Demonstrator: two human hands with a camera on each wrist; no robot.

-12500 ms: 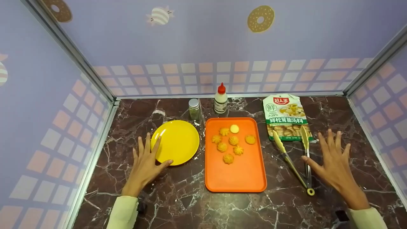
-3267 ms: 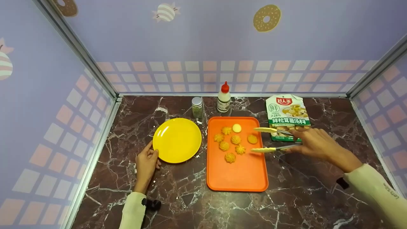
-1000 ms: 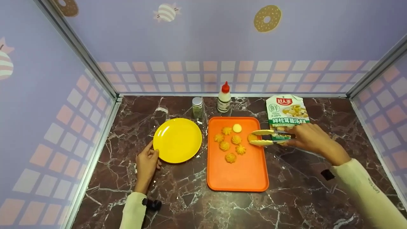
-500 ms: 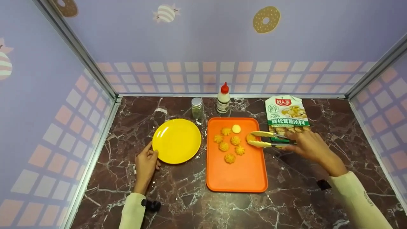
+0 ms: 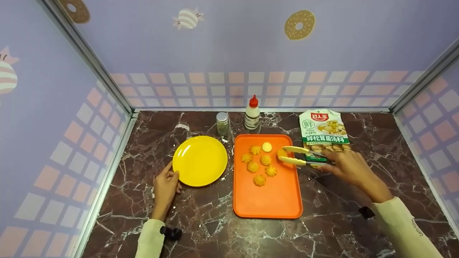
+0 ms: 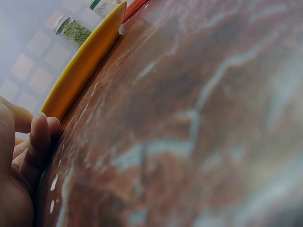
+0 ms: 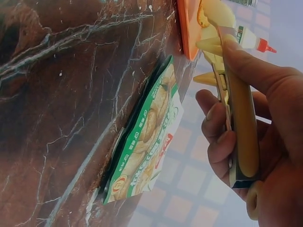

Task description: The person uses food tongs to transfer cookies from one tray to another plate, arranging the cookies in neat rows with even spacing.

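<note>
My left hand (image 5: 165, 188) pinches the left rim of a yellow plate (image 5: 200, 161), thumb and fingertips right at its edge in the left wrist view. With my right hand (image 5: 353, 172) I grip a pair of tongs (image 5: 293, 161) with cream-yellow tips, fingers curled round the handles. Its tips reach over the right side of an orange tray (image 5: 267, 204), on either side of a round flat cookie (image 5: 282, 154), which they partly hide. Several swirled cookies (image 5: 265, 159) and a pale round piece (image 5: 266, 147) lie on the tray, left of the tongs.
Behind the tray stand a red-capped squeeze bottle (image 5: 252, 116) and a glass jar of green herbs (image 5: 222, 124). A green and white food pouch (image 5: 324, 130) lies right of the tray, under the tongs' handles. Patterned walls (image 5: 236, 46) enclose the back and sides.
Since the earliest frame, my right hand has taken up the tongs from beside the pouch and swung them over the tray. Their tips have drawn together around the flat cookie. My left hand now grips the plate.
</note>
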